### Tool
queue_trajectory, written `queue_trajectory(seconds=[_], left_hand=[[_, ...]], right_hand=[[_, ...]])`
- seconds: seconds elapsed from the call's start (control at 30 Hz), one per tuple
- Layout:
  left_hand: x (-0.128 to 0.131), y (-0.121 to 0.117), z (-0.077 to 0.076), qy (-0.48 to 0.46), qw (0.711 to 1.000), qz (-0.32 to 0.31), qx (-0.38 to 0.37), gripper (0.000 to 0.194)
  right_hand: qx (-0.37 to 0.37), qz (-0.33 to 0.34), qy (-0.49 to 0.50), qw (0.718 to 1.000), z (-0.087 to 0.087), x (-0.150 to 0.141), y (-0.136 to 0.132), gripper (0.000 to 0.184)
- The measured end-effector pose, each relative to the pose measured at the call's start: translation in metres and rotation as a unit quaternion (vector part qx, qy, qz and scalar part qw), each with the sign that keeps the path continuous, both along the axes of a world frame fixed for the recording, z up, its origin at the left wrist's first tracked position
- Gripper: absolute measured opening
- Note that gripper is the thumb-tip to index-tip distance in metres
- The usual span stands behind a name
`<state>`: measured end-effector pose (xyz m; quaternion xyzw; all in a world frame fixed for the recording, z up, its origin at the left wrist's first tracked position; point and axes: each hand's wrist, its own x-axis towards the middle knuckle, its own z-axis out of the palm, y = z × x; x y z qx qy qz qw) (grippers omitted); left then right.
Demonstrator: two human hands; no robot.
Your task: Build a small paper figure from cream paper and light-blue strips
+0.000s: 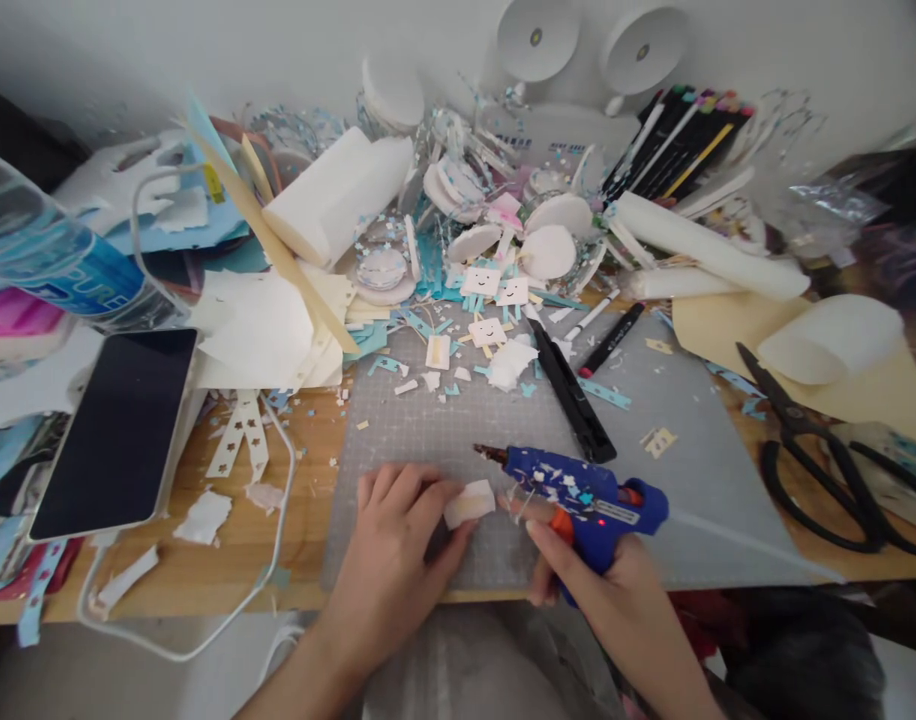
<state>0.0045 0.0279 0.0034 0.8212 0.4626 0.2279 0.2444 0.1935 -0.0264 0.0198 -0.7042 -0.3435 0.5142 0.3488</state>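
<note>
Hands (402, 540) grip a glue gun (578, 500); the bottle (75, 265) reads "PURE".

Bare fingers (398, 487) and forearms (308, 655), with greyish clothing (447, 665) below.

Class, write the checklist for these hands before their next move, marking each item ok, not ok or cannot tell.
1. Left hand grips the small white paper piece: ok.
2. Right hand holds the blue plastic glue gun: ok.
3. Glue gun's nozzle apart from left fingers: ok.
4. Nozzle hot: cannot tell.
5. Grey gridded cutting mat free of scraps: not ok.
6. Black box cutter's blade retracted: cannot tell.
</note>
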Motion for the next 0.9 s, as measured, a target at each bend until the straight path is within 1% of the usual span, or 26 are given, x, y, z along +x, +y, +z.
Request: queue_trajectory(seconds=[0.1,0.17,0.27,0.33,0.43,0.5,0.57,0.6,0.67,0.73,0.83,0.9], left_hand=[[0.000,-0.001,0.000,-0.006,1.000,0.004,-0.001,0.016],[0.000,-0.001,0.000,-0.006,1.000,0.004,-0.002,0.015],[0.000,-0.001,0.000,-0.003,1.000,0.004,0.000,0.016],[0.000,-0.001,0.000,0.000,1.000,0.001,0.001,0.016],[0.000,-0.001,0.001,0.003,1.000,0.000,0.002,0.016],[0.000,-0.001,0.001,0.005,1.000,0.002,0.001,0.016],[0.000,-0.001,0.002,0.008,1.000,0.003,-0.001,0.017],[0.001,-0.001,0.002,0.009,1.000,0.003,-0.002,0.018],[0.001,-0.002,0.002,0.011,1.000,0.000,-0.006,0.017],[0.001,-0.002,0.002,0.012,1.000,-0.003,-0.006,0.015],[0.000,-0.002,0.002,0.012,1.000,-0.005,-0.004,0.014],[0.000,-0.002,0.002,0.011,1.000,-0.005,-0.005,0.015]], right_hand=[[0.012,-0.010,-0.020,1.000,0.006,0.001,-0.002,0.041],[0.006,0.001,-0.011,1.000,0.009,0.001,-0.002,0.040],[-0.020,0.027,0.022,0.999,0.009,-0.003,0.000,0.044],[-0.016,0.019,0.021,0.999,0.008,-0.004,0.002,0.049],[0.012,-0.008,-0.008,1.000,0.005,0.000,0.002,0.048],[0.024,-0.013,-0.041,0.999,0.004,0.006,-0.001,0.039],[0.029,-0.018,-0.108,0.994,0.003,0.013,-0.006,0.035],[0.032,-0.022,-0.156,0.987,0.003,0.017,-0.009,0.036],[0.046,-0.022,-0.261,0.964,0.002,0.023,-0.014,0.034],[0.063,0.004,-0.350,0.935,0.000,0.028,-0.017,0.030],[0.070,0.070,-0.429,0.898,-0.003,0.029,-0.019,0.029],[0.075,0.089,-0.462,0.879,-0.005,0.029,-0.019,0.027]])
